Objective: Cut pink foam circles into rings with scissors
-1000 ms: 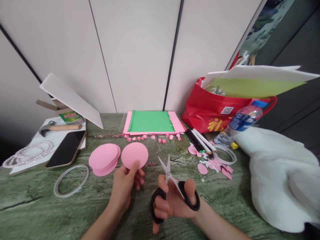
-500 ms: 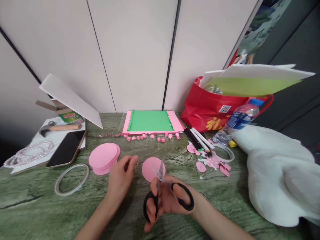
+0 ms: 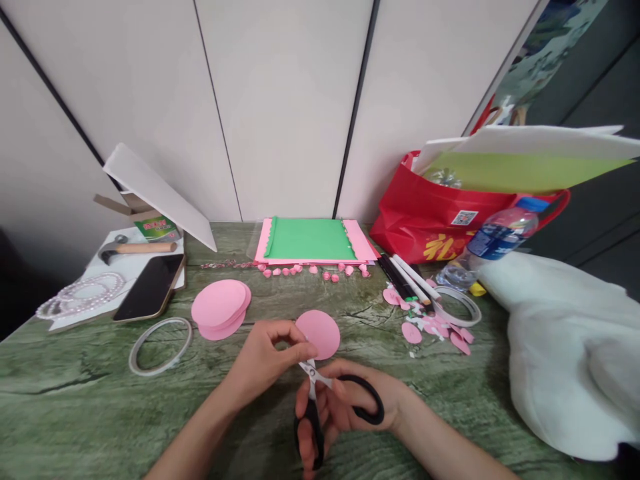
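My right hand (image 3: pixel 345 400) grips black-handled scissors (image 3: pixel 313 375), with its fingers through the loops and the blades parted. My left hand (image 3: pixel 273 353) is closed in a pinch right at the blade tips, hiding them; what its fingertips hold, if anything, I cannot make out. Just beyond both hands a round pink paper disc (image 3: pixel 319 333) lies on the table, its left edge partly covered by my left fingers. To the left of my left hand is a stack of pink paper discs (image 3: pixel 220 307).
A roll of tape (image 3: pixel 160 347), a phone (image 3: pixel 150 287), a hammer (image 3: pixel 145 247) and pearl beads (image 3: pixel 83 297) lie left. Green paper (image 3: pixel 310 239) sits at the back. Right are pens (image 3: pixel 407 277), pink scraps (image 3: pixel 411 333), a water bottle (image 3: pixel 500 233), a red bag (image 3: pixel 400 220) and white plush (image 3: pixel 565 347).
My left hand has moved right, up to the scissors' blade tips, and its fingers now pinch there. The scissors have tilted and shifted slightly lower. The view has turned a little left.
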### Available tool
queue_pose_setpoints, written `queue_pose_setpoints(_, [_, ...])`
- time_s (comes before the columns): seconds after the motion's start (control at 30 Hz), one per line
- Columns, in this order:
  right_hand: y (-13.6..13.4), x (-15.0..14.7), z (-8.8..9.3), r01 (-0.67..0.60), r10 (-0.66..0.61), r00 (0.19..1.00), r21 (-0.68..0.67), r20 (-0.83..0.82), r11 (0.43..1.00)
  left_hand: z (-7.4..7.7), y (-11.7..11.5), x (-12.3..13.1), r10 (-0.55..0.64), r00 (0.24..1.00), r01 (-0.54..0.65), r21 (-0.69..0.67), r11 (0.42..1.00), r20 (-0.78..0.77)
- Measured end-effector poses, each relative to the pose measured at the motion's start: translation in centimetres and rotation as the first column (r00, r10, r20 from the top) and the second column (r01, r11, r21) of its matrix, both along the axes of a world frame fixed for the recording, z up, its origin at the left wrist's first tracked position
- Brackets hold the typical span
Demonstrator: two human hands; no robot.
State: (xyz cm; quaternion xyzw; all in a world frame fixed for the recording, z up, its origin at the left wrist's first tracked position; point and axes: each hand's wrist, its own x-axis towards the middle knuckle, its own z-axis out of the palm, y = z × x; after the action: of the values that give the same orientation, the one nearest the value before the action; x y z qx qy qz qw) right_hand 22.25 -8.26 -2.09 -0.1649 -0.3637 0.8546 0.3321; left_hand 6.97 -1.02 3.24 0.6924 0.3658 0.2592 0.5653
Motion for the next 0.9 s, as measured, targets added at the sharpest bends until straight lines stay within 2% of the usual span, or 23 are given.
queue_pose_setpoints(0.23, [0.3,0.7,-0.2,-0.014,0.016,0.997,-0.021,0.081,1.0,-0.2,0.0,-0.1,-0.05,0.998,0.051,-0.036,0.998,0.04])
queue_pose_setpoints(0.37, [0.3,0.9,0.1,-0.083,0.085,0.995,-0.051,0.049,0.995,-0.1,0.1,-0.3,-0.091,0.996,0.092,-0.033,0.995,0.019])
queue_pose_setpoints(0.5, [0.3,0.9,0.3,-0.065,0.069,0.996,-0.072,0.047,0.995,0.0,0.2,-0.4,-0.116,0.993,0.116,-0.027,0.993,0.004])
queue_pose_setpoints(0.67, [0.4,1.1,0.5,-0.123,0.126,0.991,-0.075,0.039,0.99,0.0,0.3,-0.6,-0.189,0.982,0.189,-0.032,0.981,0.02])
queue_pose_setpoints(0.9, [0.3,1.2,0.7,-0.093,0.097,0.994,-0.083,0.042,0.992,0.5,0.2,-0.7,-0.231,0.973,0.23,-0.057,0.972,-0.008])
